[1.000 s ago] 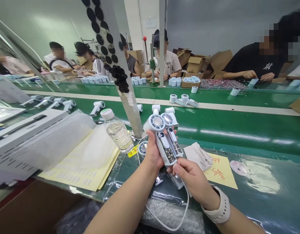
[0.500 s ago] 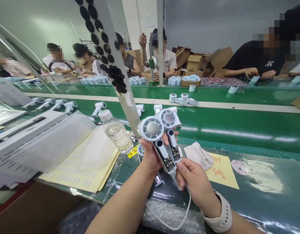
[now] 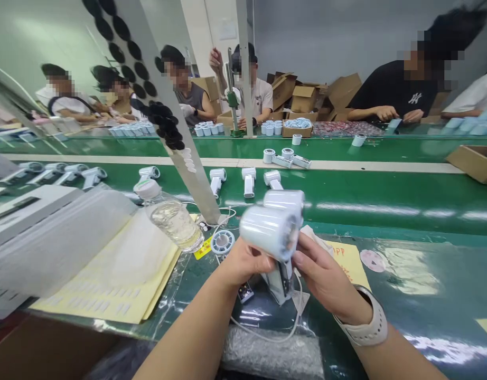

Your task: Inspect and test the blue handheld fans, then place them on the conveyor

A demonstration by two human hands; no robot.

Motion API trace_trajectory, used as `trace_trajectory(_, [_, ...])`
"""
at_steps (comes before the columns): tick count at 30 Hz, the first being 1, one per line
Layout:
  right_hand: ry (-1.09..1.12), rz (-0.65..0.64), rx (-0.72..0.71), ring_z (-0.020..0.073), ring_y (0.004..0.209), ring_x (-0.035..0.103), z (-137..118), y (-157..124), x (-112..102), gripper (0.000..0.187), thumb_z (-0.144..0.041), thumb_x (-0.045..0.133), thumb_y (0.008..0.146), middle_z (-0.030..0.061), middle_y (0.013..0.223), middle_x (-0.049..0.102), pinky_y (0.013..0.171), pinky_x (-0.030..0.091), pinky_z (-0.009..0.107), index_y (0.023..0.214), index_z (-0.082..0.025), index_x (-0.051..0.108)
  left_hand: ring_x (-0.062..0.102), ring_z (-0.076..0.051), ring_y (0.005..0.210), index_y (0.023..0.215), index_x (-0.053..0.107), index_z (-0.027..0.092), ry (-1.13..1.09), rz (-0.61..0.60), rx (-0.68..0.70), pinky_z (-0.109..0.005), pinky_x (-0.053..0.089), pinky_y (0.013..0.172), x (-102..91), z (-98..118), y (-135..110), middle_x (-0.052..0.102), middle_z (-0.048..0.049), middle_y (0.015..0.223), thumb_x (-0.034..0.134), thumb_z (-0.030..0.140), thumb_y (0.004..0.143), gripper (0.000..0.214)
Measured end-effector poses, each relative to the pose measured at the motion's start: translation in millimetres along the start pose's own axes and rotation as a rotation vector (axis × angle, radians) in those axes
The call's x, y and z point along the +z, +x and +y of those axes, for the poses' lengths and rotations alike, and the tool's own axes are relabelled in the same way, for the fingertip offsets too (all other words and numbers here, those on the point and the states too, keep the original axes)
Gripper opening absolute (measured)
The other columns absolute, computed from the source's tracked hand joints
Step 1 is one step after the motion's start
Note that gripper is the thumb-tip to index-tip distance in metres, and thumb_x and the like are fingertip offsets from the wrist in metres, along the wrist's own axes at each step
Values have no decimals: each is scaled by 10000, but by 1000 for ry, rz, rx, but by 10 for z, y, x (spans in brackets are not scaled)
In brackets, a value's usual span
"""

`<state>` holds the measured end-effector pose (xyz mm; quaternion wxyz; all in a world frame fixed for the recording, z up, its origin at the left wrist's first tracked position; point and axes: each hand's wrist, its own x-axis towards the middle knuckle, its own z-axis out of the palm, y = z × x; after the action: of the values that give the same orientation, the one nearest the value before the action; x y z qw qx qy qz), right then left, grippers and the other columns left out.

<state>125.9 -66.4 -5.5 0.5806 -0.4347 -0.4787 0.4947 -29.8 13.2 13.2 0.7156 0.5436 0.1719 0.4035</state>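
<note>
Two light-blue handheld fans (image 3: pixel 267 229) are held together above the bench, one behind the other, their round heads seen from the side and slightly blurred. My left hand (image 3: pixel 247 264) is closed around them just below the heads, thumb across the nearer one. From the other side, my right hand (image 3: pixel 322 274) has its fingers bent against the fans by the handles; the fingertips are partly hidden. Another fan (image 3: pixel 223 243) lies on the bench beyond my left hand, its handle partly covered by my arm. A white cable (image 3: pixel 267 338) loops on the bench below the fans.
A water bottle (image 3: pixel 174 219) leans left of a slanted post (image 3: pixel 192 169). Yellow sheets (image 3: pixel 104 306) lie at left, a yellow note (image 3: pixel 352 261) at right. Several fans, such as one (image 3: pixel 249 182), rest on the green conveyor (image 3: pixel 366 195). Co-workers sit across it.
The two fans have turned from showing their round grilles and circuit boards to showing their heads side-on. My right hand has moved up from the handle ends. The view has shifted right.
</note>
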Motion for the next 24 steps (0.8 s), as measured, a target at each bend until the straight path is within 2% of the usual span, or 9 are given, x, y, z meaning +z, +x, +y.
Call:
trace_trajectory(1, [65, -23, 9, 291, 1163, 614, -25, 14, -28, 465, -523, 699, 847, 89, 1262, 669, 999, 478, 478, 1241, -293, 611, 638, -244, 781, 808, 698, 173, 54, 11, -27, -359, 510, 722, -12, -25, 6, 687, -58, 768, 885, 560, 545, 503])
trace_trajectory(3, [117, 40, 5, 280, 1078, 653, -72, 43, -78, 498, -477, 786, 781, 81, 1176, 701, 945, 515, 459, 1207, -289, 612, 631, -235, 822, 862, 697, 175, 85, 105, -66, -353, 503, 757, -27, -60, 49, 703, -59, 831, 870, 526, 603, 470])
trace_trajectory(5, [105, 137, 8, 270, 1056, 649, -96, 70, -110, 531, -435, 835, 734, 69, 1153, 691, 924, 524, 446, 1190, -288, 607, 627, -224, 845, 856, 675, 176, 42, 215, -128, -344, 498, 774, -17, -63, 108, 696, -58, 852, 781, 564, 711, 427])
trace_trajectory(7, [93, 201, 34, 257, 1051, 636, -92, 90, -116, 500, -405, 829, 739, 57, 1134, 676, 927, 520, 437, 1171, -285, 607, 626, -222, 841, 825, 640, 176, -41, 240, -225, -348, 503, 770, 16, -38, 148, 671, -59, 827, 690, 627, 771, 457])
trace_trajectory(9, [125, 236, 56, 246, 1041, 633, -75, 101, -103, 452, -396, 790, 774, 50, 1114, 671, 935, 515, 438, 1168, -284, 598, 622, -212, 810, 835, 612, 181, -148, 182, -290, -346, 512, 739, 55, -1, 149, 639, -47, 812, 675, 631, 775, 458])
trace_trajectory(12, [193, 193, 74, 230, 973, 651, -58, 92, -76, 378, -401, 723, 826, 57, 1096, 670, 895, 531, 430, 1153, -268, 587, 596, -152, 748, 987, 595, 204, -232, 75, -239, -298, 513, 694, 91, 42, 97, 603, 2, 845, 825, 380, 690, 415])
trace_trajectory(15, [227, 102, 48, 208, 860, 661, -69, 62, -63, 345, -400, 703, 841, 63, 1068, 674, 825, 554, 415, 1127, -249, 584, 589, -119, 730, 1109, 551, 221, -226, -1, -173, -274, 515, 687, 100, 54, 49, 585, 26, 868, 825, 201, 667, 520])
trace_trajectory(19, [220, 75, 19, 195, 801, 643, -118, 34, -59, 310, -404, 682, 859, 58, 1021, 667, 741, 561, 381, 1110, -250, 585, 605, -120, 691, 1076, 513, 225, -244, -47, -140, -281, 510, 654, 109, 32, 46, 583, 30, 855, 773, 204, 717, 444])
trace_trajectory(24, [214, 71, 44, 186, 739, 613, -179, 55, -58, 264, -439, 667, 848, 38, 921, 643, 696, 555, 374, 1015, -247, 599, 628, -134, 728, 994, 506, 210, -217, -106, -114, -306, 519, 706, 123, -5, 50, 596, 14, 857, 755, 227, 755, 346])
